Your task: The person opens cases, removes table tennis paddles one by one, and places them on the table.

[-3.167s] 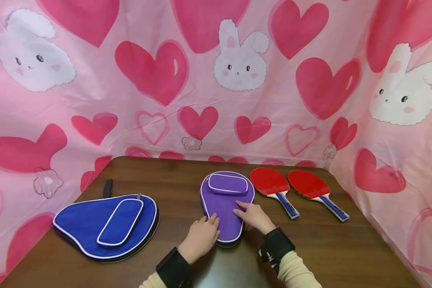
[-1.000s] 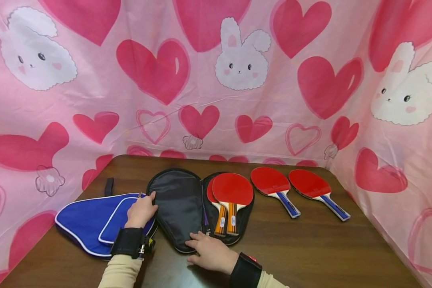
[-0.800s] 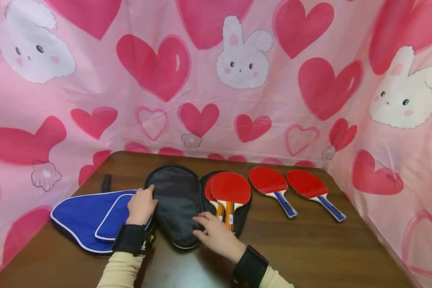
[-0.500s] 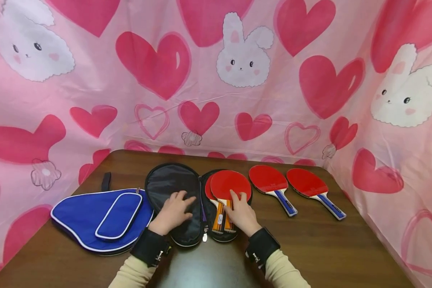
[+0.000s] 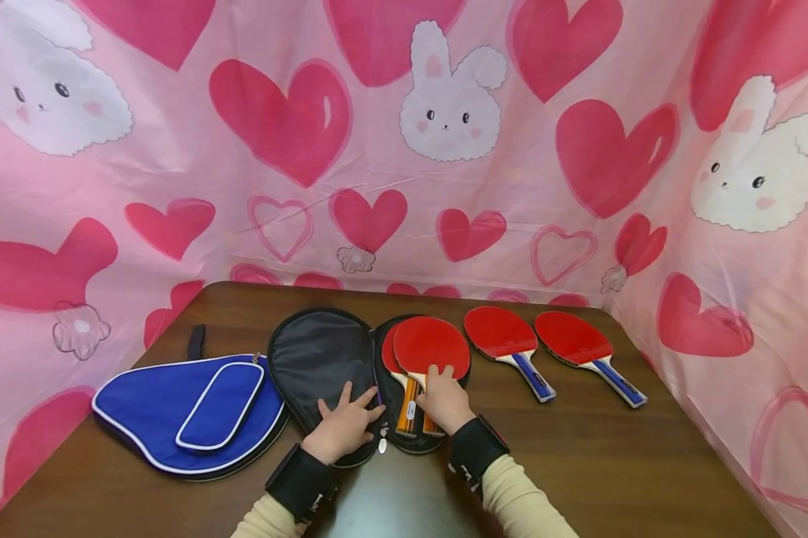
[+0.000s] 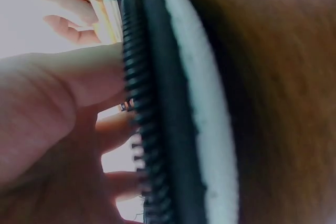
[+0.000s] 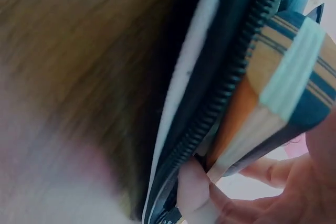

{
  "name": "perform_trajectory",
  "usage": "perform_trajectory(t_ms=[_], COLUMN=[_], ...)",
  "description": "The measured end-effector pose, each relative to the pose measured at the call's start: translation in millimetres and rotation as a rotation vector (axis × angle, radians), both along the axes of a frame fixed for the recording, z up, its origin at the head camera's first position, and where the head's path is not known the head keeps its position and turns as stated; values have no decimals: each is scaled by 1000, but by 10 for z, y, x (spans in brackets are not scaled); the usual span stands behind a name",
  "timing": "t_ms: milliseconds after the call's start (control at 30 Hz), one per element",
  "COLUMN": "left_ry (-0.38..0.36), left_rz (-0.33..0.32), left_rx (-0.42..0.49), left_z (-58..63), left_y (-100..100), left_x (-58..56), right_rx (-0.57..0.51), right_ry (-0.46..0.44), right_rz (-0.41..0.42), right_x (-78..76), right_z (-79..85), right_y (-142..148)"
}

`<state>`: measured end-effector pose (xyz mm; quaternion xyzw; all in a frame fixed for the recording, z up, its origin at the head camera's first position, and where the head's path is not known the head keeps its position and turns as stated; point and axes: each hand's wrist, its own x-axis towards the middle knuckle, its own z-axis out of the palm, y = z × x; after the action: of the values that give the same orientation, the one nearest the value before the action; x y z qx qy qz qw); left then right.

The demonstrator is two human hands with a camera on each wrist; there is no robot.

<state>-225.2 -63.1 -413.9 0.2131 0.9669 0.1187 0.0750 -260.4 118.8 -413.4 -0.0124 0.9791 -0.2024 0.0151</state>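
A paddle case lies unzipped and spread flat, its black inner flap (image 5: 319, 347) on the left. In its right half rest two red table tennis paddles with orange striped handles, the upper paddle (image 5: 433, 344) overlapping the lower paddle (image 5: 388, 353). My right hand (image 5: 447, 403) grips the upper paddle's handle; in the right wrist view the thumb (image 7: 193, 187) is tucked by the handle (image 7: 283, 85), beside the zipper teeth. My left hand (image 5: 343, 430) rests with spread fingers on the flap's lower part, near the zipper pull (image 5: 383, 442). The case's outer face is hidden.
Left of it lies a closed blue paddle case (image 5: 148, 411) with white piping and a black strap (image 5: 196, 342). To the right are two red paddles with blue handles, one nearer paddle (image 5: 501, 332) and one farther right paddle (image 5: 574, 336). A pink heart-patterned cloth (image 5: 377, 172) surrounds the wooden table (image 5: 578, 463).
The purple case was opened flat, uncovering two paddles. My left hand moved from the flap's left edge onto its lower part. My right hand moved from the flap to the upper paddle's handle.
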Motion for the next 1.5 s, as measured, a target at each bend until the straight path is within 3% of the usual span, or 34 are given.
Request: perform_trajectory(t_ms=[267,400,600,800,1167,1500], left_ry=[-18,-29,-38,-39,-25,-20], left_rz=[1,4,7,15,15,11], left_rx=[32,40,48,36,22,13], left_z=[-46,-70,-69,-59,-65,-67], left_y=[16,10,1,4,-1,8], left_x=[-21,-31,-19,5,-7,-6], right_rx=[-179,-252,-275,-231,-150,-29], right_ry=[33,111,193,260,253,285], right_rz=[-41,-49,-10,52,78,-1], right_x=[-84,-70,-18,67,402,835], right_z=[-45,-58,-70,-77,64,-52], right_y=[230,337,496,732,1540,2436])
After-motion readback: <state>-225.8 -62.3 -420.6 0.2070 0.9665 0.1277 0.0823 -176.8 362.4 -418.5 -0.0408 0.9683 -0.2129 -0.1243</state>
